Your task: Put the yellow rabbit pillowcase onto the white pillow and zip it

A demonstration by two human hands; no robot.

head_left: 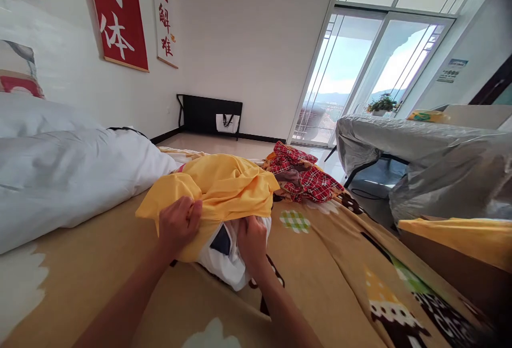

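A yellow pillowcase (228,183) lies rumpled in front of me on the brown patterned bed sheet (316,278). From its near opening shows a white pillow (222,269) with a dark blue patch on it. My left hand (180,225) is closed on the pillowcase at its near left side, thumb pressed to the fingers. At the right part of the opening, my right hand (253,239) is closed on the pillowcase edge, just over the white pillow. Inside the pillowcase, the rest of the pillow is hidden.
A thick white quilt (80,177) is heaped on the left. Red checked cloth (312,177) lies crumpled beyond the pillowcase. To the right stand a plastic-covered table (400,135) and a cardboard box (448,252) with yellow cloth (468,233) on it.
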